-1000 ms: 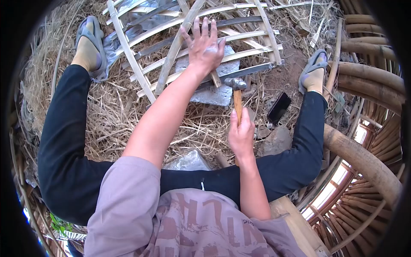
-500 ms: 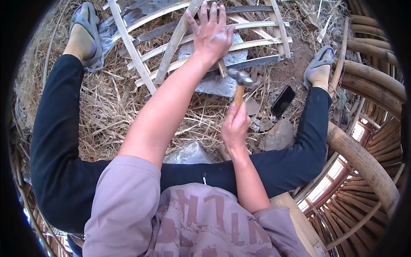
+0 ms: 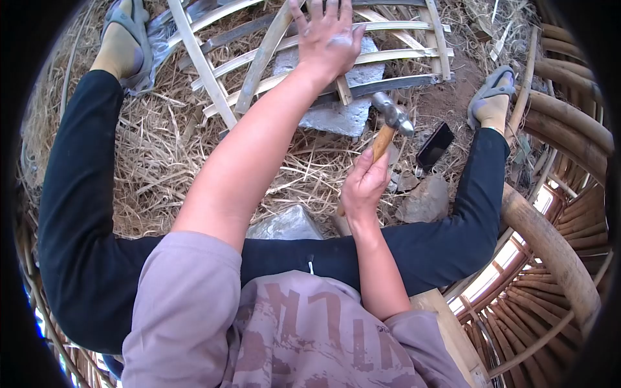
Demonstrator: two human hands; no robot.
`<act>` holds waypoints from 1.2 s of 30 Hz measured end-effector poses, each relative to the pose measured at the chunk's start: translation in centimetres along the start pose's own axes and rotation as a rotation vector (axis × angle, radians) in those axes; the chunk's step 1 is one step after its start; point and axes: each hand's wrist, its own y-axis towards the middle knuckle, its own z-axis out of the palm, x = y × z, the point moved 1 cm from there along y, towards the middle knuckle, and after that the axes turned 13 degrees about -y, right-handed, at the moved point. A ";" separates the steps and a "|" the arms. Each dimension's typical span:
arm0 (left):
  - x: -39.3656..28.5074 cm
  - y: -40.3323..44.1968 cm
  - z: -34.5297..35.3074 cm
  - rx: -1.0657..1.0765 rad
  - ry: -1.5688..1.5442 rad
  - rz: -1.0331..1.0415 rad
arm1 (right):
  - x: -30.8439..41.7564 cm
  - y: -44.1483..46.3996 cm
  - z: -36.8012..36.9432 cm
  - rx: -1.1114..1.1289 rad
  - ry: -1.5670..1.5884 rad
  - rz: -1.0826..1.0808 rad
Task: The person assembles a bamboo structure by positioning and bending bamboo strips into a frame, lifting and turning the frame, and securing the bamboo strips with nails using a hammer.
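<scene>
My left hand [image 3: 328, 46] lies with fingers spread across a frame of split bamboo slats [image 3: 261, 70], its fingertips near the top edge of the view. Under the frame is a grey stone block [image 3: 337, 118]. A short slat end [image 3: 343, 91] sticks out just below my left palm. My right hand [image 3: 366, 189] is wrapped round the wooden handle of a hammer [image 3: 392, 116]. The hammer's metal head is in the air, right of the block and apart from the slats.
A dark phone [image 3: 435, 146] lies on the ground beside flat stones [image 3: 424, 199]. Another grey block [image 3: 286, 224] sits close to my body. Dry straw [image 3: 155, 171] covers the ground between my legs. Curved bamboo poles [image 3: 553, 249] stand along the right side.
The hammer has swung to the right and its head now tilts away from the block. My left hand stays on the slats. The whole view has shifted slightly.
</scene>
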 end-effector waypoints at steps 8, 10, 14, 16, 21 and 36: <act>-0.1 0.0 -0.3 -0.013 -0.050 0.029 | 0.0 0.7 -0.3 0.087 -0.140 -0.054; -0.4 -0.5 -0.3 0.010 -0.032 0.026 | 0.0 0.4 -0.5 0.088 -0.128 -0.041; -0.1 0.0 -0.3 -0.022 -0.074 0.030 | 0.6 0.6 -0.5 0.151 -0.164 -0.004; -0.1 -0.5 0.0 0.009 -0.051 0.023 | 0.3 -0.2 -0.9 0.060 -0.143 -0.041; 0.1 0.0 -0.2 0.022 -0.047 0.013 | -0.7 0.7 0.3 0.062 -0.281 -0.223; 0.2 -0.2 0.1 0.011 -0.060 0.016 | -0.2 0.0 0.4 -0.103 -0.140 -0.204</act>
